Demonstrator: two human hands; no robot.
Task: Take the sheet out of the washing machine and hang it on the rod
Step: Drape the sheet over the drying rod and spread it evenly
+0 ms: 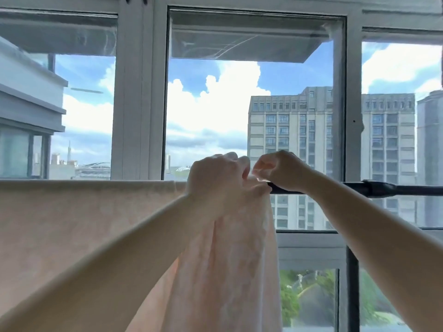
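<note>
A pale pink sheet (72,216) hangs over a black rod (383,188) that runs across the window at chest height. The sheet covers the rod's left half; the right half is bare. At the sheet's right edge the cloth is bunched and falls in folds (230,271). My left hand (215,180) grips this bunched cloth at the rod. My right hand (280,170) pinches the top edge of the sheet just to the right, above the rod. The two hands almost touch. No washing machine is in view.
Behind the rod stands a large window with grey frames (141,92) and a black lower frame (352,283). Tall buildings, sky and trees lie outside. The rod has a thicker joint (376,188) to the right of my hands.
</note>
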